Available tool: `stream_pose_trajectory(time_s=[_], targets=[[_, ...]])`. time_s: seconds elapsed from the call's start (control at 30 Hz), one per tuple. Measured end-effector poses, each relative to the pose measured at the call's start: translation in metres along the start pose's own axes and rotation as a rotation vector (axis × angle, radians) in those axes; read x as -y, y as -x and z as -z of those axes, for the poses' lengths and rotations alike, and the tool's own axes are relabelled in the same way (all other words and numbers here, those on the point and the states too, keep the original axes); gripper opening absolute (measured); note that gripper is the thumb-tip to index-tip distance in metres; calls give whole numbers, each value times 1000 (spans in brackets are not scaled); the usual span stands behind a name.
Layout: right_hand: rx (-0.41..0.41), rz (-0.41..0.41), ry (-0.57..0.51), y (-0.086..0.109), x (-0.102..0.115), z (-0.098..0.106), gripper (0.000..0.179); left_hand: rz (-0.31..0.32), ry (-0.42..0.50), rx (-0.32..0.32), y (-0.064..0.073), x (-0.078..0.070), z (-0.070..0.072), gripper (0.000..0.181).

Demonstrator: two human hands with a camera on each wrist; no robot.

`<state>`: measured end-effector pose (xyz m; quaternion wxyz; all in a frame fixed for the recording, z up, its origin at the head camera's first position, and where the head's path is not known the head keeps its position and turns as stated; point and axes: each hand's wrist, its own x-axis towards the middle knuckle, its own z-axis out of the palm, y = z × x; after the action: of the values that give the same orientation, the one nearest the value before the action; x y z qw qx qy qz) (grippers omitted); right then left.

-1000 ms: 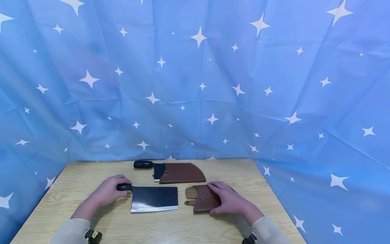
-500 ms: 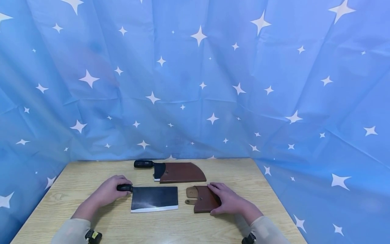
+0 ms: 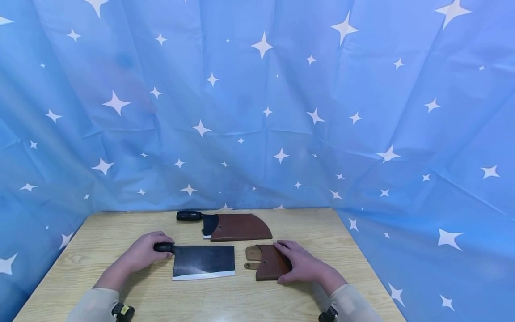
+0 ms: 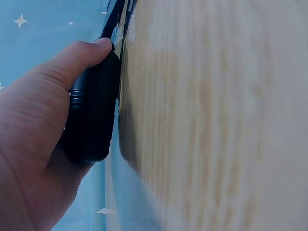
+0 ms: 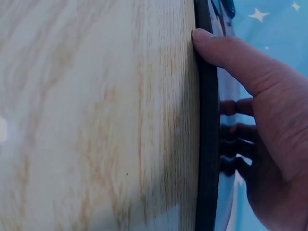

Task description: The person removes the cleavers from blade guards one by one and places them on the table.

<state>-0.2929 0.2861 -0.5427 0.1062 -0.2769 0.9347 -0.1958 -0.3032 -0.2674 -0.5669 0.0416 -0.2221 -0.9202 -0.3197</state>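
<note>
My left hand [image 3: 145,251] grips the black handle of a bare cleaver [image 3: 204,260], whose broad dark blade lies flat with its bright edge towards me. In the left wrist view, the thumb lies along the handle [image 4: 94,113], just above the wood. Right of the blade, a brown leather knife sheath [image 3: 271,263] lies with its mouth and two snap tabs facing the cleaver. Spanning the sheath's right end, my right hand [image 3: 301,264] holds it, thumb on the near edge and fingers at the far side. In the right wrist view the thumb presses the sheath's dark edge [image 5: 208,130].
Behind these, a second cleaver [image 3: 189,216] lies with its blade mostly inside another brown sheath [image 3: 242,227], near the back edge. The pale wooden table [image 3: 225,302] meets a blue star-patterned curtain [image 3: 241,170] at the back and sides.
</note>
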Motion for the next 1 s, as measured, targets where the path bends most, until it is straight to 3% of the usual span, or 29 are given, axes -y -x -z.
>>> stream_pose_trajectory(time_s=[0.43,0.6,0.83,1.0], targets=[[7,3,2,-1,0,1,119,28,10,26,-1,-3,3,35],[-26,28,-10,0,0,4,123,57,33,44,0,-7,5,39],[-111,85,-13,-4,0,11,106,74,68,35,-1,-14,7,42],[-167,105,-13,-10,5,16,93,63,63,-7,-7,-17,7,36]])
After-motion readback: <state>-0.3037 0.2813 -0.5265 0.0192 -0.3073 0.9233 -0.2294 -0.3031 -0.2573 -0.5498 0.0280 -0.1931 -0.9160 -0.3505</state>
